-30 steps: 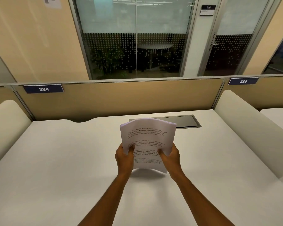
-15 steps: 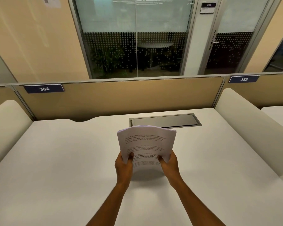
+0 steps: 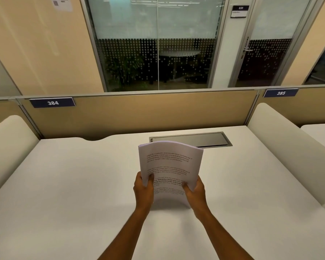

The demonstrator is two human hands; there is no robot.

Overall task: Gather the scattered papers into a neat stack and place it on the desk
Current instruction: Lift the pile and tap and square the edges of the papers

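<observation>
A stack of white printed papers (image 3: 170, 162) stands nearly upright over the middle of the white desk (image 3: 64, 194), its top edge bowed and its bottom edge close to the desk surface. My left hand (image 3: 144, 192) grips the stack's lower left edge, thumb on the front sheet. My right hand (image 3: 195, 192) grips the lower right edge the same way. The sheets' edges look lined up. Whether the bottom edge touches the desk is hidden by my hands.
A grey cable hatch (image 3: 190, 139) is set into the desk just behind the papers. A tan partition (image 3: 139, 113) with tags 384 and 385 closes the back. Rounded white dividers stand at the left (image 3: 9, 143) and right (image 3: 289, 154).
The stack has come lower toward the desk between my hands, and its sheets look more squared than a second ago. Both hands kept their grip.
</observation>
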